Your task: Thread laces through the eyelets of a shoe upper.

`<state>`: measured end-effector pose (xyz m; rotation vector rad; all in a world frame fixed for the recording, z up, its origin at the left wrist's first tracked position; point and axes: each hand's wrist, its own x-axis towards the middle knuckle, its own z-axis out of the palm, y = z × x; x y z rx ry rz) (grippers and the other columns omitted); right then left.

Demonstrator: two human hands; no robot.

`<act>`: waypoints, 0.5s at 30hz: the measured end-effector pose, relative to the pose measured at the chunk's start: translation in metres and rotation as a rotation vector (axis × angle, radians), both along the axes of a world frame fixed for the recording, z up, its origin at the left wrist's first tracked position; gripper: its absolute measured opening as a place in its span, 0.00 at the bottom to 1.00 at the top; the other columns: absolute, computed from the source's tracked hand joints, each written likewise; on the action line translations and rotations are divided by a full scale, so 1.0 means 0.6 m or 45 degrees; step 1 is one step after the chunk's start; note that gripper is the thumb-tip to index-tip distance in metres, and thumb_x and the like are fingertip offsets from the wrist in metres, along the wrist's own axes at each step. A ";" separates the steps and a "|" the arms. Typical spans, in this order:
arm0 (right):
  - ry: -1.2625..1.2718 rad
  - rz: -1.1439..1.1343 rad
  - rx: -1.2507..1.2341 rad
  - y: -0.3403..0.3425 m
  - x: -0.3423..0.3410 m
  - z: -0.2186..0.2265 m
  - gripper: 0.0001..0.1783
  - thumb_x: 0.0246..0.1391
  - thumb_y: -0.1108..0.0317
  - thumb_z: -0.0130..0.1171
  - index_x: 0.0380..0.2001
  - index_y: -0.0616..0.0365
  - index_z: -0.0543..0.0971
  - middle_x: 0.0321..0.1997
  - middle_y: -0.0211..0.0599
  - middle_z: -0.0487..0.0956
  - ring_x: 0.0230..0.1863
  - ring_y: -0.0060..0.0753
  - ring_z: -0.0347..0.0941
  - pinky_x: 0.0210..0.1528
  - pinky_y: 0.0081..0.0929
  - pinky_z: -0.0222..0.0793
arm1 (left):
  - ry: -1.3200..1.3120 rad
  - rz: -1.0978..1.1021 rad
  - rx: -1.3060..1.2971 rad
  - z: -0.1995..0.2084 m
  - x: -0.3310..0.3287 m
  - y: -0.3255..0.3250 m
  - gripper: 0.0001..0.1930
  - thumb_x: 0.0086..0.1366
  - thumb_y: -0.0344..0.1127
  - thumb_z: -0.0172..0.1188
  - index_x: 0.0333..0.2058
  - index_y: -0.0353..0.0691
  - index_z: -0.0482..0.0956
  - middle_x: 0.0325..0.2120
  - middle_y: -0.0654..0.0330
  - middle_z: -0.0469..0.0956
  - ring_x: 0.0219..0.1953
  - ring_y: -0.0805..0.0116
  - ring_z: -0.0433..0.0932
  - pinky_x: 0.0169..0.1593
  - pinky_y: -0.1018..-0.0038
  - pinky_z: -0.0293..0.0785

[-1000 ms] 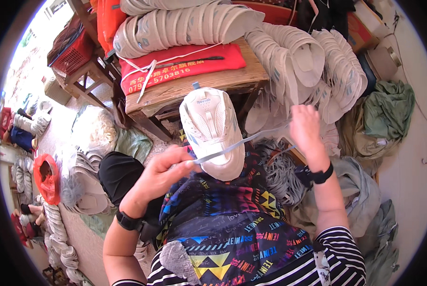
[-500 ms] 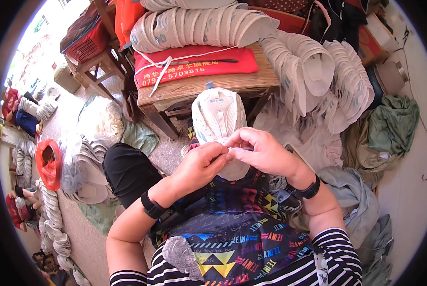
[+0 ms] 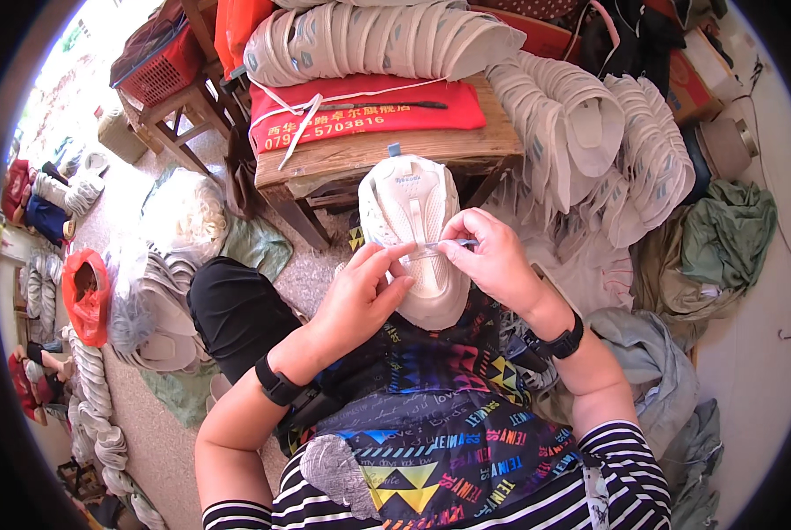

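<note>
A white shoe upper [image 3: 404, 196] with a blue heel tab lies before me, toe toward my body. Across its lacing area runs a short pale, lace-like strip [image 3: 425, 250]. My right hand [image 3: 491, 256] pinches this strip between thumb and forefinger, and a small bluish end shows by the fingertips. On the other side of the shoe, my left hand [image 3: 360, 287] has its thumb and forefinger apart, the forefinger tip touching or very near the strip. Its remaining fingers are curled and partly hidden.
A wooden stool [image 3: 325, 168] ahead bears a red cloth bag [image 3: 369, 124], a thin dark-handled tool [image 3: 413, 105] and a row of nested shoe uppers [image 3: 360, 44]. More uppers [image 3: 581, 132] hang at right. A red plastic bag [image 3: 86, 296] and plastic-wrapped uppers [image 3: 161, 309] stand at left.
Both hands were pinched together over the shoe. Now they are parted: the right has moved slightly right and up, and the left thumb and forefinger have spread. The pale strip now shows between them.
</note>
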<state>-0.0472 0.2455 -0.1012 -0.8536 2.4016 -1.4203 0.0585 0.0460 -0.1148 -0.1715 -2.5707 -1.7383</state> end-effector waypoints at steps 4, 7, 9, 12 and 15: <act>-0.042 -0.027 0.059 -0.001 -0.002 -0.003 0.08 0.53 0.68 0.61 0.32 0.60 0.75 0.31 0.39 0.76 0.32 0.36 0.74 0.36 0.32 0.70 | -0.018 -0.018 -0.048 0.004 -0.005 0.000 0.20 0.65 0.25 0.58 0.56 0.36 0.73 0.31 0.64 0.66 0.27 0.77 0.67 0.32 0.79 0.67; -0.016 -0.030 0.132 -0.003 -0.008 -0.003 0.09 0.51 0.66 0.61 0.31 0.59 0.74 0.29 0.42 0.77 0.31 0.43 0.76 0.34 0.37 0.70 | -0.020 -0.009 -0.067 0.005 -0.008 0.005 0.19 0.65 0.25 0.58 0.55 0.36 0.73 0.31 0.64 0.66 0.27 0.77 0.67 0.32 0.78 0.67; 0.067 -0.059 0.224 -0.012 -0.005 0.002 0.09 0.51 0.67 0.62 0.31 0.60 0.74 0.28 0.41 0.77 0.30 0.38 0.76 0.34 0.35 0.70 | -0.023 -0.001 -0.044 0.001 -0.009 0.008 0.20 0.64 0.25 0.58 0.55 0.35 0.72 0.31 0.64 0.66 0.27 0.78 0.66 0.32 0.79 0.67; 0.129 -0.068 0.302 -0.021 -0.004 0.003 0.10 0.50 0.66 0.61 0.31 0.60 0.73 0.28 0.44 0.77 0.31 0.44 0.76 0.33 0.38 0.70 | -0.060 0.016 0.043 -0.013 -0.010 0.007 0.20 0.63 0.25 0.59 0.55 0.35 0.72 0.31 0.66 0.66 0.28 0.79 0.66 0.33 0.80 0.67; 0.129 -0.026 0.268 -0.020 -0.007 -0.002 0.10 0.49 0.65 0.60 0.31 0.59 0.73 0.28 0.48 0.78 0.32 0.54 0.76 0.33 0.44 0.69 | -0.107 0.038 0.134 -0.020 -0.012 0.006 0.20 0.62 0.24 0.61 0.54 0.35 0.72 0.31 0.67 0.66 0.29 0.80 0.65 0.33 0.81 0.67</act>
